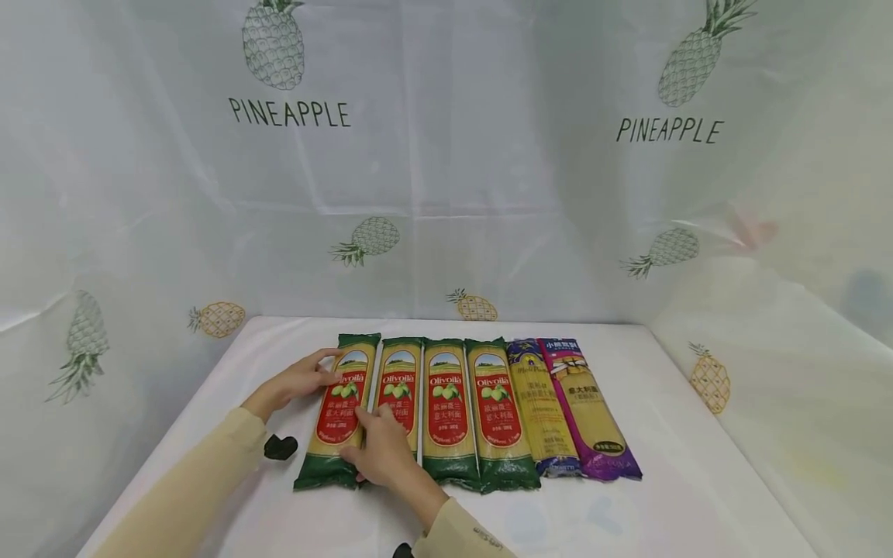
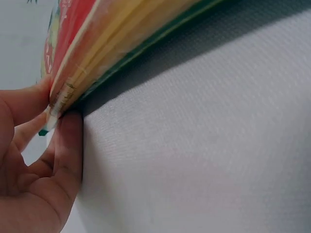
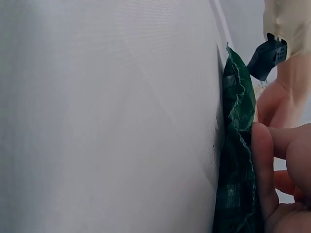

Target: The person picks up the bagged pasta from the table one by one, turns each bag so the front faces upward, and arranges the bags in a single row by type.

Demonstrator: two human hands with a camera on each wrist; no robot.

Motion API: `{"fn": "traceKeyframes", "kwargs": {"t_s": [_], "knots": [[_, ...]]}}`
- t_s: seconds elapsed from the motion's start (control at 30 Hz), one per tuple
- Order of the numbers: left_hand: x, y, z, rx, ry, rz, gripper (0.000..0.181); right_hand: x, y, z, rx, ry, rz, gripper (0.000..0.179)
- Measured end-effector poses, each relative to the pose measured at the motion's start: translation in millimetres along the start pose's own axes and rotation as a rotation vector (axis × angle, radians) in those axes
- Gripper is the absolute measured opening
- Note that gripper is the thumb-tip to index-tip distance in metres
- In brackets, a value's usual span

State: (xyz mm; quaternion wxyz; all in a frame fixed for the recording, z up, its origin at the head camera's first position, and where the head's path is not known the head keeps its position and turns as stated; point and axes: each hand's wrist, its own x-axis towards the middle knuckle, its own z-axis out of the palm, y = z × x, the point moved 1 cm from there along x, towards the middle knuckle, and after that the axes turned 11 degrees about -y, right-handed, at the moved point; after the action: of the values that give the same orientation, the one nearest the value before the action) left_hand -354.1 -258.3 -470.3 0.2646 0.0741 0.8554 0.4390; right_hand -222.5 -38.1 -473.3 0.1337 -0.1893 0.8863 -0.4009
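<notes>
Several red and green spaghetti packs stand side by side in a row on the white table. The leftmost spaghetti pack (image 1: pixel 338 422) tilts, its top leaning right. My left hand (image 1: pixel 296 381) pinches this pack's left edge near the upper half; in the left wrist view, the edge of the pack (image 2: pixel 73 82) sits between thumb and fingers, raised at a slant over the cloth. Low on the pack's right side, my right hand (image 1: pixel 385 449) holds it, covering part of the second pack (image 1: pixel 398 387). The right wrist view shows the thumb against the crimped green end (image 3: pixel 238 145).
Right of these lie two more red and green packs (image 1: pixel 446 403), (image 1: pixel 498 403), a yellow and blue pasta pack (image 1: pixel 543 407) and a purple one (image 1: pixel 589 411). A pineapple-print sheet (image 1: pixel 488 263) rises behind the white tabletop (image 1: pixel 670 465).
</notes>
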Motion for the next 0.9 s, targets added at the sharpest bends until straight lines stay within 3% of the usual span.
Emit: {"fn": "traceKeyframes", "kwargs": {"t_s": [0.37, 0.43, 0.6, 0.67, 0.77, 0.9], "knots": [[2.2, 12.5, 8.4, 0.081, 0.029, -0.012, 0.071, -7.8, 8.0, -12.7, -0.022, -0.009, -0.059, 0.071], [2.8, 11.9, 8.0, 0.086, 0.030, -0.017, 0.071, -10.8, 9.5, -16.9, 0.042, -0.057, -0.073, 0.071], [2.8, 7.1, 6.5, 0.102, 0.037, -0.023, 0.073, -23.1, 16.7, -35.9, 0.361, -0.242, -0.109, 0.070], [2.2, 4.5, 7.7, 0.111, 0.040, -0.027, 0.075, -30.8, 20.7, -47.1, 0.426, -0.302, -0.118, 0.067], [0.4, 1.9, 10.0, 0.105, 0.050, -0.041, 0.079, -45.1, 28.3, -69.1, 0.401, -0.344, -0.133, 0.061], [-3.8, 2.0, 10.7, 0.087, 0.062, -0.042, 0.084, -65.9, 43.5, -109.8, 0.277, -0.320, -0.157, 0.055]]}}
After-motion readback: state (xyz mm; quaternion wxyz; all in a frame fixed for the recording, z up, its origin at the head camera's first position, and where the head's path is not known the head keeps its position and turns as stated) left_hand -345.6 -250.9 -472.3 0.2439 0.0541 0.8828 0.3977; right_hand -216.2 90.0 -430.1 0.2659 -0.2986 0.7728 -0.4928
